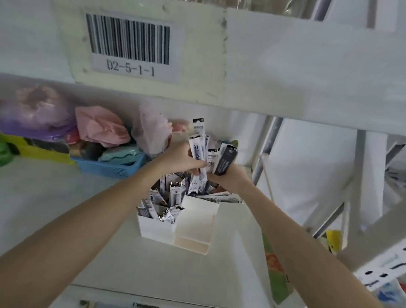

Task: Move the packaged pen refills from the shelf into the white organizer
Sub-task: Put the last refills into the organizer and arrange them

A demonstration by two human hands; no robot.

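A white organizer [193, 227] stands on the white shelf [49, 210] in the middle of the view. Its left compartment is crammed with packaged pen refills [156, 204] that stick up at angles. More refill packs [220, 196] lie on the shelf right behind the organizer. Above it, both hands grip one upright bunch of refill packs [208, 151]. My left hand [179, 157] holds the bunch from the left. My right hand [229, 178] clasps it from the right, including a dark pack [225, 161].
A blue basket [109, 167] with pink and purple plastic-wrapped goods sits at the back left, green items at the far left. The upper shelf's front edge with a barcode label [130, 45] hangs close overhead. Metal shelf uprights [267, 148] stand to the right.
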